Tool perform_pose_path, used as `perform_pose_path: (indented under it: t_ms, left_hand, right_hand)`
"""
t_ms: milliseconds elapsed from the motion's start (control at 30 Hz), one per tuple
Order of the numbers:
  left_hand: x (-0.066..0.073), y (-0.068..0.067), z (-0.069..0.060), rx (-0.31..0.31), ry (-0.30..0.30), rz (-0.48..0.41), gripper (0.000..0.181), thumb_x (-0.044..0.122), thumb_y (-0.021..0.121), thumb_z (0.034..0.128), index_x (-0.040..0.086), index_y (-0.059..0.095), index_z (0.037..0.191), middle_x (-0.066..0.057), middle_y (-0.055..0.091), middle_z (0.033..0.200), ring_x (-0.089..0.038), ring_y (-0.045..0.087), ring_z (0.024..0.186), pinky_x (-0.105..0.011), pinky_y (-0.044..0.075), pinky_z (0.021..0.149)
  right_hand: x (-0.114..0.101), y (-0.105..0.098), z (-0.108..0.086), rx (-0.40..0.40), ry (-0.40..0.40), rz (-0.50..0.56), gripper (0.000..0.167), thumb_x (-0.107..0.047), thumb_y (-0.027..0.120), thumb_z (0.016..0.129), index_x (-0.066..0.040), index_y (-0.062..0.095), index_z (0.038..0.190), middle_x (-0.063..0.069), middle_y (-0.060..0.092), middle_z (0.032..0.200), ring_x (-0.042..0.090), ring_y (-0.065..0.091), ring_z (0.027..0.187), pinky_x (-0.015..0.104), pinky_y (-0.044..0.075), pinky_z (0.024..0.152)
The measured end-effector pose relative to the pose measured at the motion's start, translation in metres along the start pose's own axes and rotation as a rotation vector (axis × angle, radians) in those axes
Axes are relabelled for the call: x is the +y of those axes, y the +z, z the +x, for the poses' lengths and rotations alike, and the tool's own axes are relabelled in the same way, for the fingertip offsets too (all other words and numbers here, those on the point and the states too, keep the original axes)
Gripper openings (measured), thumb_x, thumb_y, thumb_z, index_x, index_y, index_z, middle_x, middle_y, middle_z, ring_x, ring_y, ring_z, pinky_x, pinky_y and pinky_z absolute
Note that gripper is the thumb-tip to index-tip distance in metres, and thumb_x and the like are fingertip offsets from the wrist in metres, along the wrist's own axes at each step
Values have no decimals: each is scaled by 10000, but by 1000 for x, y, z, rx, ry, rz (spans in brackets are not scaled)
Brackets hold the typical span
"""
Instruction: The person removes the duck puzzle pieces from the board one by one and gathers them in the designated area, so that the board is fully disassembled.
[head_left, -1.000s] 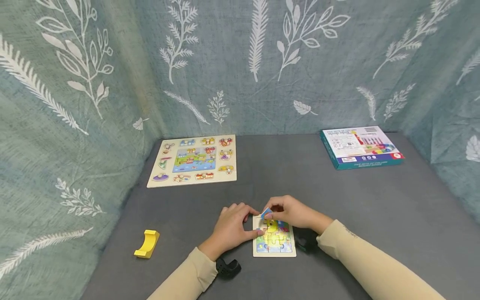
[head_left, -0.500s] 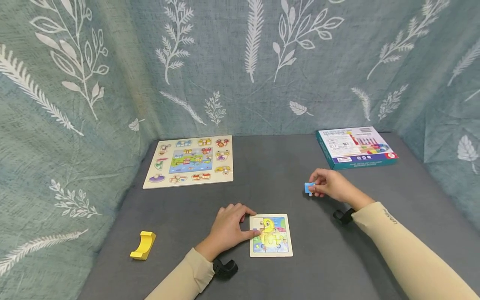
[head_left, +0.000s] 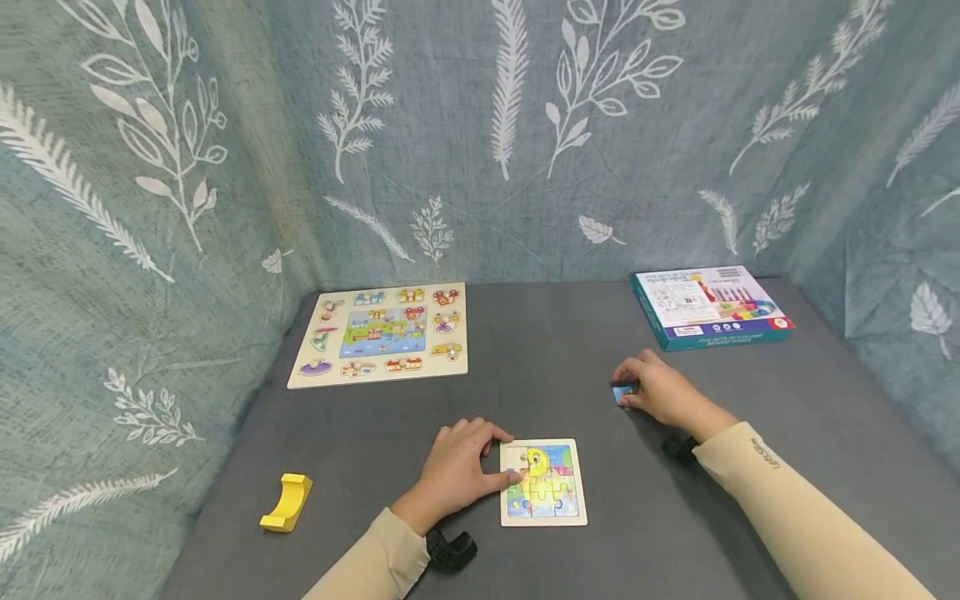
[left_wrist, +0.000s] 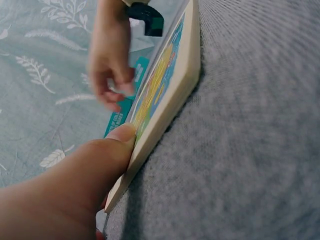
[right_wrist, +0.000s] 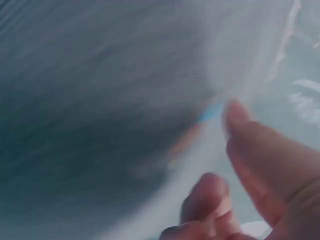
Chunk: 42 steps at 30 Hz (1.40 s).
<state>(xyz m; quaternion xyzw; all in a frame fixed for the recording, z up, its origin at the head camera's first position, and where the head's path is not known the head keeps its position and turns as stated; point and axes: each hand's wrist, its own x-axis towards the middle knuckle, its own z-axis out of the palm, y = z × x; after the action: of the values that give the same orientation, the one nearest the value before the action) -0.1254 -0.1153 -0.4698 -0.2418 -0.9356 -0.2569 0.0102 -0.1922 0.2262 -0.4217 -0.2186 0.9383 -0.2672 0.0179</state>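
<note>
A small wooden jigsaw puzzle (head_left: 543, 520) with a yellow cartoon figure lies on the table; its top left spot shows bare wood. My left hand (head_left: 463, 468) holds it by the left side, thumb on its face and index finger at the top left corner. The left wrist view has that thumb (left_wrist: 122, 137) on the puzzle's edge. Farther right, my right hand (head_left: 660, 392) is low over the table at a blue puzzle piece (head_left: 621, 395). Thumb and fingers stand apart in the right wrist view, where the piece (right_wrist: 211, 113) is blurred beside the thumb tip.
A larger wooden peg puzzle (head_left: 303, 377) lies at the back left. At the back right is a teal and white game box (head_left: 712, 308). A yellow curved block (head_left: 287, 502) sits at the left front. A patterned curtain (head_left: 465, 133) encloses the table.
My right hand has moved from the jigsaw puzzle to the right with the blue piece, then down to the table, where its fingers have loosened. My left hand has stayed on the puzzle.
</note>
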Motion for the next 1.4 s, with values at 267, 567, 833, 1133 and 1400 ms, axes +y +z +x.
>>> perform_pose_path:
  t_ms: [267,567,833,1133,1400]
  left_hand:
    - [1,-2,0,9,35,1,478,510,874,836,241,727,1204,125,418,817,-93,362,742,-341,285,733]
    - [6,7,-4,-16,43,-22,470,510,863,850,243,720,1210,141,416,818,-77,357,737,-335,281,741]
    - [5,6,-3,3,39,-6,468,506,872,840,246,723,1199,137,413,813,-75,363,740,-329,283,744]
    - [2,4,-3,4,34,-1,476,518,860,850,236,725,1209,131,417,818,-82,366,746,-330,283,740]
    - [-1,2,-3,36,41,8,467,514,865,845,221,732,1185,125,423,817,-82,359,742,-336,280,732]
  right_hand:
    - [-88,36,-7,-231,-166,166,289,-252,680,1045,-111,737,1290,-35,608,959,149,571,800,327,501,711]
    - [-91,72,-26,-279,-130,142,275,-236,708,1024,-174,762,1287,39,707,1090,281,670,1048,445,539,894]
    - [-86,77,-23,-214,-174,122,201,-214,750,996,-189,746,1195,-118,461,800,29,406,636,252,377,592]
    - [-92,81,-19,-214,-236,13,173,-211,734,1005,-249,740,1174,-132,508,833,34,427,643,262,403,616]
    - [-93,80,-16,-180,-226,81,201,-151,733,1003,-252,671,1165,-44,480,1023,82,505,743,280,466,678]
